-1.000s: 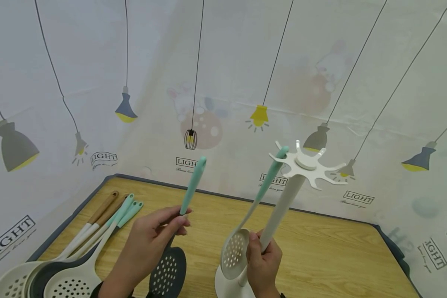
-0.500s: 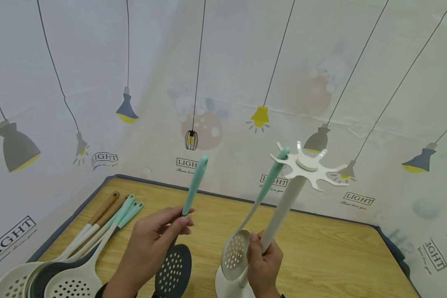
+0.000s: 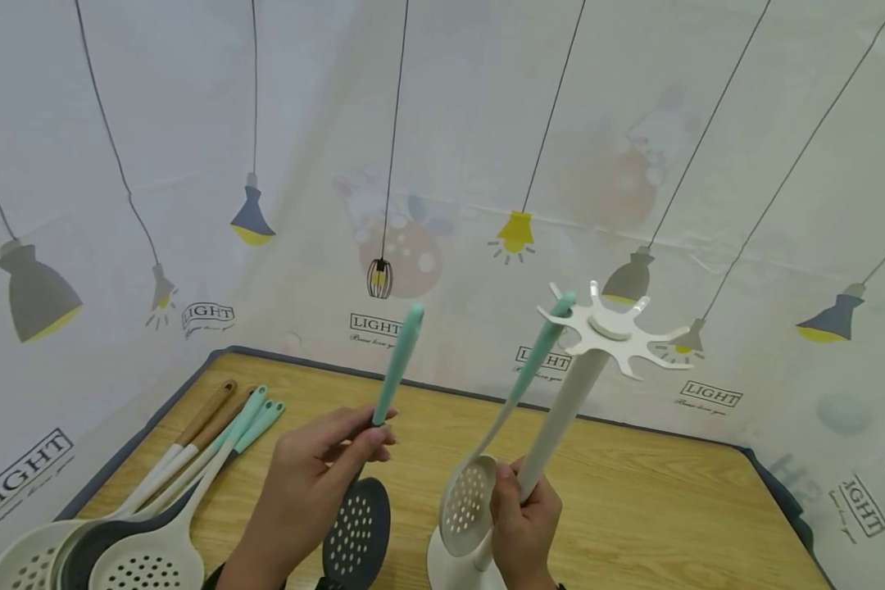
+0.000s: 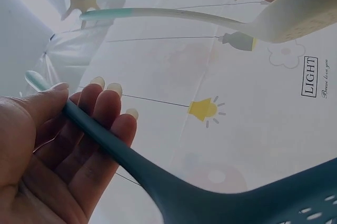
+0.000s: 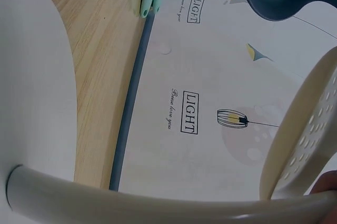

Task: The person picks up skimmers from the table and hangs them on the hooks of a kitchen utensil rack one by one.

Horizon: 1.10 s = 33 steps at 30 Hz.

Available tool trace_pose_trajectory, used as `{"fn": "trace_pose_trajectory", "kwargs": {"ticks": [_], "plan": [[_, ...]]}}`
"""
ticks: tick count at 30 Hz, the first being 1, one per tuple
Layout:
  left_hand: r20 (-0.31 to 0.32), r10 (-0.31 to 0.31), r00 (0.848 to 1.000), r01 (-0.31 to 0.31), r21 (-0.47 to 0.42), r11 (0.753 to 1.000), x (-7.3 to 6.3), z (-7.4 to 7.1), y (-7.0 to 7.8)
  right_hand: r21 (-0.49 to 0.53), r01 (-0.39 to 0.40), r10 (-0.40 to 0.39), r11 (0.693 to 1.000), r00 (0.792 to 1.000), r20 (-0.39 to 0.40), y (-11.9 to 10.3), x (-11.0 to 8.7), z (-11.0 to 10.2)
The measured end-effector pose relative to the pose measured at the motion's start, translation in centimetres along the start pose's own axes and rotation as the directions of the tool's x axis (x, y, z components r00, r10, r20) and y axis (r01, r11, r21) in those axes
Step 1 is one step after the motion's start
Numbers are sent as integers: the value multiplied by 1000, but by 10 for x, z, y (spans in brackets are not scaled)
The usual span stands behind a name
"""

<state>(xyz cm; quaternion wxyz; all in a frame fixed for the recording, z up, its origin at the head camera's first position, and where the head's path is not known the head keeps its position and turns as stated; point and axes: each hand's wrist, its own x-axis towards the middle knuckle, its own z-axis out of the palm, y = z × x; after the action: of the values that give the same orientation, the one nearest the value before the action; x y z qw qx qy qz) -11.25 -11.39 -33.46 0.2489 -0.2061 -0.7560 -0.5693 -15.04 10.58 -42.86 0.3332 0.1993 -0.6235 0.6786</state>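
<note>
My left hand (image 3: 313, 479) pinches a dark slotted skimmer (image 3: 357, 528) where its mint handle (image 3: 398, 365) begins, the handle pointing up. In the left wrist view the thumb presses the skimmer's neck (image 4: 100, 134) against the fingers. My right hand (image 3: 524, 520) grips the pole (image 3: 564, 410) of a white utensil stand, whose hooked top (image 3: 608, 324) spreads several arms. From one arm hangs a cream slotted skimmer (image 3: 468, 504) with a mint handle, its bowl beside the right hand. The stand's round base (image 5: 37, 76) shows large in the right wrist view.
Several skimmers and ladles (image 3: 143, 565) lie in a pile on the wooden table (image 3: 656, 508) at the left, brown and mint handles pointing away. A dark edge strip (image 5: 131, 103) borders the table. Behind it hangs a white sheet (image 3: 450, 147) printed with lamps.
My left hand has moved steadily to the right with the dark skimmer, closer to the stand. The right hand and the stand stay almost where they were.
</note>
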Motion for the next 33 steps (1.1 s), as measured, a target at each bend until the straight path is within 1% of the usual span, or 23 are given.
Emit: {"fn": "trace_pose_trajectory", "kwargs": {"ticks": [7,10,11,13,15,18,23,30,33], "plan": [[-2,37,999,-37,12,999,0,4,3,-9,-31,31,999,1000,-1,1,-1,-3],[-12,38,999,-38,9,999,1,5,4,9,-10,10,1000,1000,2,2,0,-3],[-18,35,999,-34,6,999,1,6,5,1,-11,11,1000,1000,1,2,0,-4],[-36,23,999,-23,3,1000,3,7,7,25,13,-13,1000,1000,0,3,0,-3],[-55,15,998,-15,-5,1000,4,8,8,37,20,-20,999,1000,0,4,0,-4],[-67,17,998,-19,-16,1000,4,11,9,53,30,-30,998,1000,0,8,-1,-4],[-59,51,997,-53,-36,998,5,18,9,32,24,-24,999,1000,1,8,-2,-4],[-56,57,997,-59,-35,998,9,28,9,13,29,-29,999,1000,1,1,0,-1],[-59,70,996,-72,-28,997,10,31,9,6,29,-29,1000,1000,9,0,1,-1]]}}
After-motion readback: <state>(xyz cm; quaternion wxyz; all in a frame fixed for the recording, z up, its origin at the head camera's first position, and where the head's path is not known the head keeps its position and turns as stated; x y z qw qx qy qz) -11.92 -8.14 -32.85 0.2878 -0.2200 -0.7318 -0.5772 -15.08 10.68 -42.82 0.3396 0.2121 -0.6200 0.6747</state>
